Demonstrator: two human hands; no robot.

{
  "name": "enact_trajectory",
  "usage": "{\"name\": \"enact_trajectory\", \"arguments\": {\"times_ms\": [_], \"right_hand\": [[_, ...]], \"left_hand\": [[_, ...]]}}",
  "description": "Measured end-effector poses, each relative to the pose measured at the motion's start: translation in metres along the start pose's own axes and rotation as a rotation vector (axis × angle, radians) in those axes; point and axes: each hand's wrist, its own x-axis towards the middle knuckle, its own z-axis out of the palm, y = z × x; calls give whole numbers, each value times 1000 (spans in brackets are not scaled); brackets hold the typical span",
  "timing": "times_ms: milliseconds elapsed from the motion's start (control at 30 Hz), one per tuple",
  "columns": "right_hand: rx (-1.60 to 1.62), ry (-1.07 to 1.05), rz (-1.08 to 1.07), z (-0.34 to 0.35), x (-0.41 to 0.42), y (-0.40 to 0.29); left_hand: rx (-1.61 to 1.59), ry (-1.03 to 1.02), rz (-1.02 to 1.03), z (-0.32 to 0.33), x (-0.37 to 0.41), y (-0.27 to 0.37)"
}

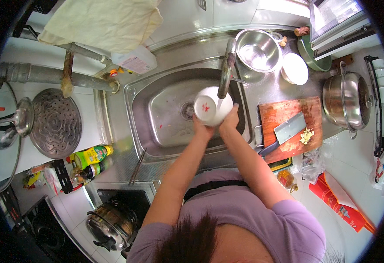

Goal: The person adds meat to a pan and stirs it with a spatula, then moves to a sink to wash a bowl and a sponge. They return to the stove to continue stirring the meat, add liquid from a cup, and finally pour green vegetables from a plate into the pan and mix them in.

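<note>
Both my hands hold a white bowl [224, 110] over the stainless steel sink [165, 131]. Its underside faces up and shows a small red mark on the foot. My left hand [203, 127] grips the bowl's near left side, while my right hand [230, 119] is on its right side. Most of my fingers are hidden by the bowl. The metal faucet [226, 69] reaches over the bowl, and a thin stream of water appears to run onto it. Left of the bowl the drain [187, 111] is partly visible, with small red bits on the basin floor.
To the right, a wooden cutting board [290, 115] carries a cleaver [290, 128] and chopped garlic or ginger [307, 135]. Behind it stand a steel basin [259, 49], another white bowl [294, 69] and a lidded pot [346, 100]. Chopsticks [138, 166] lie left of the sink.
</note>
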Motion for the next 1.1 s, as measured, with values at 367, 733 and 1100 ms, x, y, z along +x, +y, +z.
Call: {"name": "enact_trajectory", "arguments": {"times_ms": [367,733,1100], "right_hand": [[-1158,-261,-635,-8,-33,-1],[-1593,-1309,-1939,-34,42,-38],[-1304,-1278,-1865,-38,10,-26]], "left_hand": [[438,88,206,15,-29,-2],[663,18,108,-34,-18,55],[565,-170,260,-20,-44,61]]}}
